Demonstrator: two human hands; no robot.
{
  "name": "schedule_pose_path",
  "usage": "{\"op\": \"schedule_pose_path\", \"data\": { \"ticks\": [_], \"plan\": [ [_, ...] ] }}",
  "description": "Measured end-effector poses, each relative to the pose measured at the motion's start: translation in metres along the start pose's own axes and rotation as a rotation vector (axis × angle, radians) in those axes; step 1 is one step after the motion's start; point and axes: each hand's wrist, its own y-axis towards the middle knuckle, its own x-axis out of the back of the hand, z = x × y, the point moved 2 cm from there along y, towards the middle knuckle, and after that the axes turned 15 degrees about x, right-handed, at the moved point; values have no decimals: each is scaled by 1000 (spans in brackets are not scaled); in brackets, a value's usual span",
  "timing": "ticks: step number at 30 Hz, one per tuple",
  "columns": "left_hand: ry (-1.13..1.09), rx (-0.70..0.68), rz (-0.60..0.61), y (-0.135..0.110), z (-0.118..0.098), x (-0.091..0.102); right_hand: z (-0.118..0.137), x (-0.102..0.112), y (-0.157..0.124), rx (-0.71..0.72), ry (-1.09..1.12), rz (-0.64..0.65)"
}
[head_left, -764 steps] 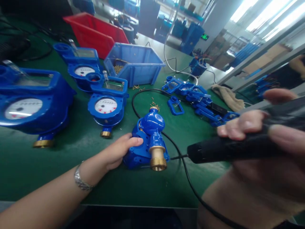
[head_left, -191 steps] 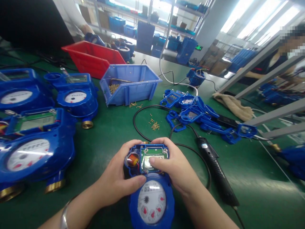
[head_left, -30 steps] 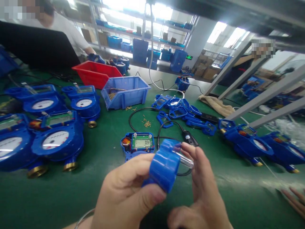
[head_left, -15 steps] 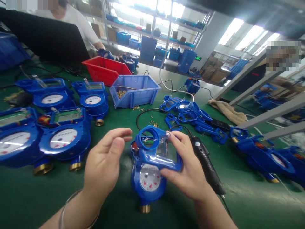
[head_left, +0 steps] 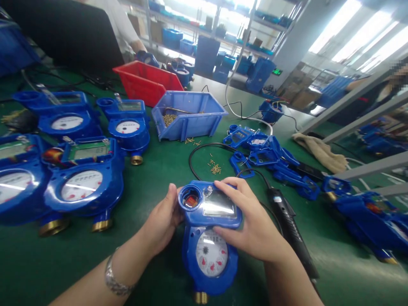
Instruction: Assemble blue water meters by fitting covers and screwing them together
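The blue water meter [head_left: 208,238] lies dial up between the two hands, in the near middle part of the surface [head_left: 153,178]. Its long axis runs away from the person, a little aslant: the brass pipe end [head_left: 201,297] points toward the near edge, and the cover [head_left: 212,207] sits at the end toward the far edge. The cover's own long axis runs crosswise, from hand to hand. Its round opening [head_left: 190,198] is at the left hand [head_left: 164,221], its clear window [head_left: 219,205] at the right hand [head_left: 251,225].

The right hand grips the cover, fingers over its far rim and thumb at its near rim. The left hand is half curled against the left side, thumb raised; its fingertips are hidden, so I cannot tell whether it grips. The cover lies over the meter's top (whether it is fully seated cannot be told from here).

Just beside the right forearm, toward the right edge, lies a black electric screwdriver [head_left: 288,225], slanting toward the near right corner; the right hand is the nearer one. Loose screws [head_left: 216,168] are scattered beyond the meter, and more meters [head_left: 84,178] stand toward the left edge.
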Motion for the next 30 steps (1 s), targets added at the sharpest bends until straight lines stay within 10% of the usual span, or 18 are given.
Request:
{"op": "schedule_pose_path", "data": {
  "ticks": [30],
  "plan": [
    [324, -62, 40, -7, -3, -2, -5, 8, -3, -167, 1, 142]
  ]
}}
